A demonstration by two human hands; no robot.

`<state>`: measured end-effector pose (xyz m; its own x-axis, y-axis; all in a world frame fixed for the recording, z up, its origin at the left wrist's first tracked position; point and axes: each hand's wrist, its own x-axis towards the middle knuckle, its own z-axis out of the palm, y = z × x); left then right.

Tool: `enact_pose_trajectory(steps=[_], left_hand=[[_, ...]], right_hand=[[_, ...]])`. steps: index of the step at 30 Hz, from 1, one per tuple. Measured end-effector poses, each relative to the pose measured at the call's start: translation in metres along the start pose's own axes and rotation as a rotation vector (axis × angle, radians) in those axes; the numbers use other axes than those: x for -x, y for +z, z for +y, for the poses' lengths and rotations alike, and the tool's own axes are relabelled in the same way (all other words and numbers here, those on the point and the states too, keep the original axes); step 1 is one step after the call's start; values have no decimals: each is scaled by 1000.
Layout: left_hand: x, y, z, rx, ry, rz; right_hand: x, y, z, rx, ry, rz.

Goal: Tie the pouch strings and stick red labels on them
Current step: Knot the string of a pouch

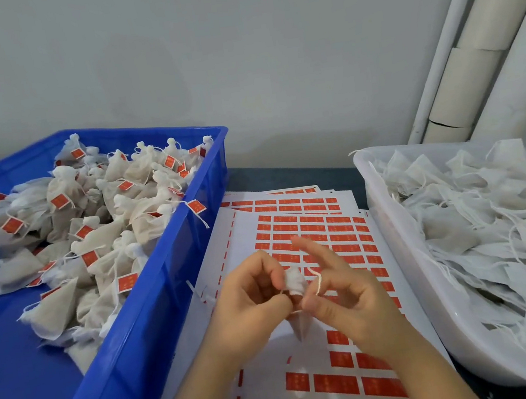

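Observation:
A small white mesh pouch (pixel 294 282) hangs between both hands above the label sheets, its pointed bottom down. My left hand (pixel 252 304) pinches the pouch's gathered neck. My right hand (pixel 344 292) holds the white drawstring (pixel 319 284), which loops round a finger; its index finger points up. Sheets of red labels (pixel 313 233) lie flat on the table under the hands, with some labels peeled off near the middle.
A blue crate (pixel 175 254) at the left holds several tied pouches with red labels (pixel 90 218). A white tub (pixel 401 241) at the right is filled with untied white pouches (pixel 476 204). Cardboard tubes (pixel 482 46) lean against the wall at the far right.

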<state>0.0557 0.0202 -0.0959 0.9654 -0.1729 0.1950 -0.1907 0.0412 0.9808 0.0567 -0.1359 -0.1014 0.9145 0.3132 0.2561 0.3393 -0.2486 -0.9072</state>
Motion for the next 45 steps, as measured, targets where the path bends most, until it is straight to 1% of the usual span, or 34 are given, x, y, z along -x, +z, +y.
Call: enact_pose_trajectory(steps=[2,3,4,6,7,10,12,14,16,20,21,22,23,25,26,27,29,31,33,35,37,39,41,45], left_hand=[[2,0,2,1,33,-60],[3,-1,1,-1,43,-76],[3,-1,1,-4,41,-83],[5,-2,-1,-62,44,-61],[5,-2,-3,-145,72,-29],[5,-1,-6,-509,185,72],[4,0,-7,-694,232,110],[2,0,-7,-801,263,147],[1,2,-10,-871,258,186],[2,11,-16,-1004,175,144],[3,13,-17,-958,134,131],[3,14,-15,-843,58,120],[3,14,-13,-677,-19,114],[2,11,-11,-257,-143,132],[1,9,-9,-91,-170,144],[1,9,-7,-6,-171,132],[1,10,-8,57,-159,106],[-1,13,-11,127,-198,136],[-2,13,-11,244,-236,150],[-1,10,-10,349,-237,155],[-1,7,-10,384,-228,145],[-1,5,-7,330,-177,111],[0,5,-6,241,-123,35],[3,7,-7,119,-127,-119]], right_hand=[[2,-6,-1,-157,69,-157],[3,-8,-1,-186,106,-184],[4,-9,-2,-172,136,-173],[4,-9,-3,-118,152,-96],[3,-9,-2,-109,145,-51],[2,-4,2,-105,116,71],[1,2,5,-58,84,157],[0,6,7,-30,62,239],[0,9,8,-27,55,286],[-1,10,7,-11,31,293],[-1,11,6,-5,20,285],[0,12,5,2,7,278],[0,12,4,14,-7,278],[1,13,3,51,-40,277],[2,14,1,77,-67,266],[2,16,0,110,-103,246],[3,18,0,164,-154,222],[3,19,2,166,-177,234],[4,19,0,112,-181,221],[5,19,-5,14,-139,201],[4,19,-7,-57,-84,243],[3,16,-9,-80,-41,308],[2,12,-12,-120,-7,328],[3,6,-14,-158,62,240]])
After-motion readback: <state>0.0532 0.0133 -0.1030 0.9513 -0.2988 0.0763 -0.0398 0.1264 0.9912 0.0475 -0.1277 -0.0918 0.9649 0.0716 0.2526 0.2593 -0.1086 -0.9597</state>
